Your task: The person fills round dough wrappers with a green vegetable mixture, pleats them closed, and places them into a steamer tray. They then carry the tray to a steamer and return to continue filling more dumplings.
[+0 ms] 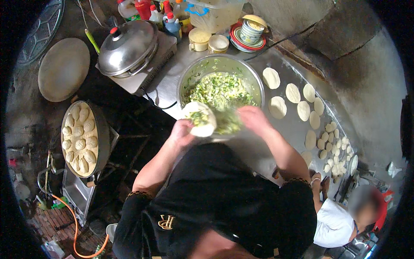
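Note:
My left hand holds a round dough wrapper with chopped green filling on its middle. The wrapper is over the near left rim of a large steel bowl. Inside the bowl lies a heap of chopped pale-green vegetable mix. My right hand is at the bowl's near right rim, fingers curled around what looks like a thin utensil. Motion blurs the utensil and the filling beside it, so its exact kind is unclear.
Flattened dough rounds and small dough pieces lie rightward on the metal table. Another person works there. At left are a steamer tray of pleated buns and a lidded pan. Bottles and stacked bowls stand behind.

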The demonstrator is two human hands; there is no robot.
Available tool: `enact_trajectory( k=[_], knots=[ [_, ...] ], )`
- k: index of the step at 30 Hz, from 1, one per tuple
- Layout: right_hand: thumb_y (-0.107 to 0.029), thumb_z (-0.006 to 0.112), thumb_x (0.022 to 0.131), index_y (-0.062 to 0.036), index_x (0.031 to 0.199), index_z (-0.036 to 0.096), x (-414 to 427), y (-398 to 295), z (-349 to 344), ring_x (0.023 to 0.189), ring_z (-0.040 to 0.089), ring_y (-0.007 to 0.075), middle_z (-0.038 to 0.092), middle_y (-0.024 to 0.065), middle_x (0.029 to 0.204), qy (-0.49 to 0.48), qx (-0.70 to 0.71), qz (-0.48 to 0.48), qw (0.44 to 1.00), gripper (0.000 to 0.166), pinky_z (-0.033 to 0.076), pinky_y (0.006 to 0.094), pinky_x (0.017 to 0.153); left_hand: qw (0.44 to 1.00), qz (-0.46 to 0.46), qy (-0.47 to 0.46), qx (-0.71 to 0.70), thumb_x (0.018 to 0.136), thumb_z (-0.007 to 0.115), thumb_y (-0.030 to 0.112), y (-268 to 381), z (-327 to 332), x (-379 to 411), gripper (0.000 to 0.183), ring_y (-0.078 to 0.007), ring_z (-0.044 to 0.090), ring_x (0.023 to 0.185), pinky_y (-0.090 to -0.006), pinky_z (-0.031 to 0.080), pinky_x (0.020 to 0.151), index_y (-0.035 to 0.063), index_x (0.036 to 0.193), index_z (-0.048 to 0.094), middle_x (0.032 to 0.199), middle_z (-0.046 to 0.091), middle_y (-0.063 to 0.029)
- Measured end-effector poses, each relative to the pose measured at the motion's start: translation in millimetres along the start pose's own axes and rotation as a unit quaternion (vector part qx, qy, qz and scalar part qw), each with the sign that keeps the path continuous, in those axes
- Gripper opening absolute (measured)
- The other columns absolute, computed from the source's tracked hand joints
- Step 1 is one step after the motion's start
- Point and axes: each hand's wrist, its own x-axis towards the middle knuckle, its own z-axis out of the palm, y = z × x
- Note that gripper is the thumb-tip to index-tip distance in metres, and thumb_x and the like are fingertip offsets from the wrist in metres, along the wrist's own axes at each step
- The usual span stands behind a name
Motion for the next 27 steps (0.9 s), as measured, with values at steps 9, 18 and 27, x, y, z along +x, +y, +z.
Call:
enact_trajectory(
  k=[9,18,27],
  knots=[
    [-0.007,0.056,0.079,0.0007,0.115,0.056,-20.1,36.8,53.2,0.073,0.063,0.0342,0.061,0.0174,0.082,0.198,-0.544,-0.409,0.705,0.036,0.051,0.0455,0.063,0.999,0.014,-0.022,-0.028,0.059,0.047,-0.002,-25.2,50.6,59.7,0.068,-0.0364,0.052,0.117,-0.0477,0.041,0.104,-0.0012,0.128,0.047,0.122,0.056,-0.0198],
    [-0.008,0.054,0.081,0.0018,0.093,0.065,34.1,72.3,-7.6,0.082,0.067,0.0326,0.067,0.0188,0.082,0.063,-0.563,-0.106,0.817,0.018,0.052,0.0409,0.069,0.992,0.015,-0.121,-0.021,0.059,0.053,0.0,6.5,5.9,41.7,0.07,-0.036,0.055,0.116,-0.0472,0.042,0.103,-0.0027,0.129,0.047,0.124,0.058,-0.0191],
    [-0.004,0.053,0.083,0.0032,0.1,0.061,38.5,75.1,-16.1,0.047,0.034,0.0072,0.046,-0.0001,0.061,-0.049,-0.049,0.032,0.997,0.021,0.023,0.0245,0.04,0.993,0.084,-0.079,0.027,0.059,0.052,0.002,36.7,-26.2,-9.7,0.071,-0.0358,0.055,0.116,-0.0453,0.042,0.104,-0.0037,0.13,0.047,0.124,0.057,-0.0193]
  ],
)
